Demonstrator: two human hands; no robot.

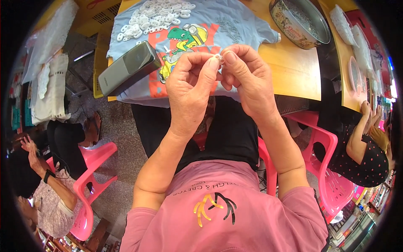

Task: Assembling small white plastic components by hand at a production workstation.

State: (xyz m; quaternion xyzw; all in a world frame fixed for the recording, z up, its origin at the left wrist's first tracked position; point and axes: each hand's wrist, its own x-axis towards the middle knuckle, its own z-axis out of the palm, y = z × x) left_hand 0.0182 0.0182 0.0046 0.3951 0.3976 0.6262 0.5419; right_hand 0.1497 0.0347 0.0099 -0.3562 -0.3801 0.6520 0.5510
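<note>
A tiny white plastic ring [218, 56] is pinched between the fingertips of the left hand [191, 86] and the right hand [245, 77], above the near table edge. Beyond lies a light blue dinosaur-print T-shirt [235, 25] bearing a far heap of white plastic rings [153, 17]; a grey rectangular case [129, 67] sits left.

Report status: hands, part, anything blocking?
Left hand and right hand both pinching one small white ring at fingertips. Held above blue shirt. Nothing blocking.
</note>
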